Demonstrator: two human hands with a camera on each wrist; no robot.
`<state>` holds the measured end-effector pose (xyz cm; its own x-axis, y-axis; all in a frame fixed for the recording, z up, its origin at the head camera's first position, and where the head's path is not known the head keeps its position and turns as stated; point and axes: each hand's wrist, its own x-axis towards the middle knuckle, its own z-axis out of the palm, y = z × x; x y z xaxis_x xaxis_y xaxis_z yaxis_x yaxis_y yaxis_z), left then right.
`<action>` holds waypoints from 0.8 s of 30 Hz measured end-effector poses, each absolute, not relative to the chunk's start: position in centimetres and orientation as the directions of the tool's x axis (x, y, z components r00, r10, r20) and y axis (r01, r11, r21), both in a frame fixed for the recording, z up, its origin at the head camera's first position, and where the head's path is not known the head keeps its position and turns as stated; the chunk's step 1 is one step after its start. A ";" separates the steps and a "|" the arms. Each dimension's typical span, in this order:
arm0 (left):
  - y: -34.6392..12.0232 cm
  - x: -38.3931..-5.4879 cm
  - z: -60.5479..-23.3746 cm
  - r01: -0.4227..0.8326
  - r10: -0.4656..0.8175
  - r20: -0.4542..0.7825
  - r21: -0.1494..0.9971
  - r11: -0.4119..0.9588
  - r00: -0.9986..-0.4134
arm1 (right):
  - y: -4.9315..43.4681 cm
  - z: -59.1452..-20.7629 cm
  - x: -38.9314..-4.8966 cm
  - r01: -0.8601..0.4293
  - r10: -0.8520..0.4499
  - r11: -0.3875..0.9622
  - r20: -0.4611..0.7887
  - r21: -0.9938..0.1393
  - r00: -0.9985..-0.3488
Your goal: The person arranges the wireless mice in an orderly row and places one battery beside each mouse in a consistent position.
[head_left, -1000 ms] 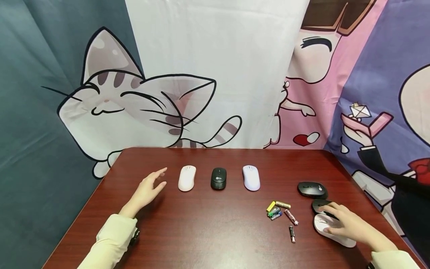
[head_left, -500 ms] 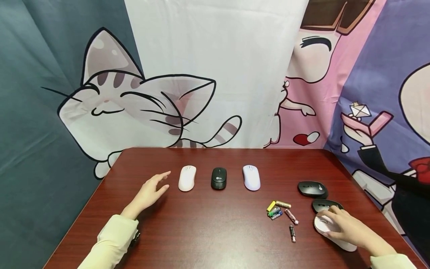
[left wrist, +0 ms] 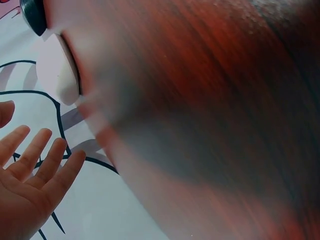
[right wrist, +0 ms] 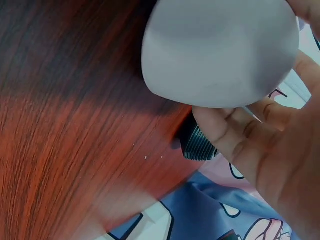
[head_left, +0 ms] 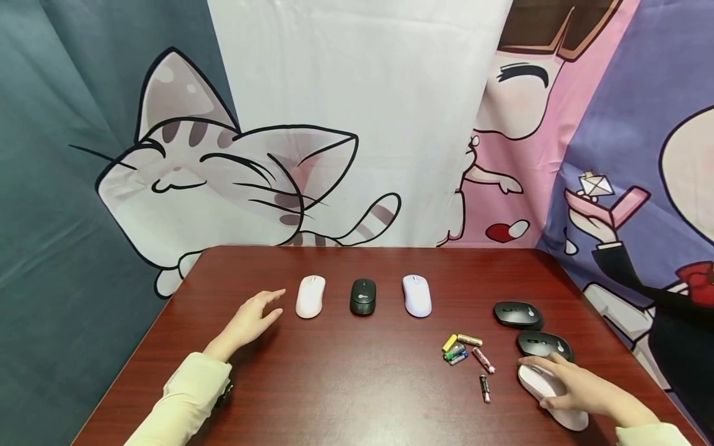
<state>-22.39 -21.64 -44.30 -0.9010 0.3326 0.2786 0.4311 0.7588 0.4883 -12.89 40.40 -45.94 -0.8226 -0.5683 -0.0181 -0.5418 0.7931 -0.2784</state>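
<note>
The right hand (head_left: 580, 387) holds the white mouse (right wrist: 220, 55) across its width, thumb on one flank and fingers on the other. That mouse lies right of the battery cluster (head_left: 455, 352) and nearer the person; I cannot tell whether its base is clear of the desk (head_left: 334, 384). The left hand (head_left: 245, 322) is wide, fingers loosely extended and holding nothing, well left of the cluster.

To handle this grip well, I would keep thumb and fingers opposed on the flanks, low enough to bear the weight, with light pressure, since the shell looks smooth. The fingers run just beside the black mouse (head_left: 543, 342), right of the cluster, so any shift should favour the person's side, while keeping clear of the loose, easily rolled batteries.
</note>
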 end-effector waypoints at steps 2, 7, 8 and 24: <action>-21.7 -22.4 -44.5 0.424 0.329 0.271 0.484 0.766 -0.905 | 40.4 -46.1 -12.9 -0.555 -0.581 0.779 -0.003 -0.292 -0.814; -22.0 -22.4 -44.6 0.423 0.333 0.265 0.479 0.769 -0.905 | 40.0 -46.3 -12.9 -0.581 -0.596 0.761 0.045 -0.290 -0.802; -22.0 -22.4 -44.6 0.424 0.335 0.264 0.480 0.768 -0.905 | 40.0 -46.3 -12.9 -0.584 -0.596 0.760 0.050 -0.285 -0.801; -23.3 -22.9 -45.6 0.423 0.337 0.260 0.466 0.777 -0.905 | 37.4 -45.2 -12.5 -0.432 -0.428 0.875 0.066 -0.218 -0.901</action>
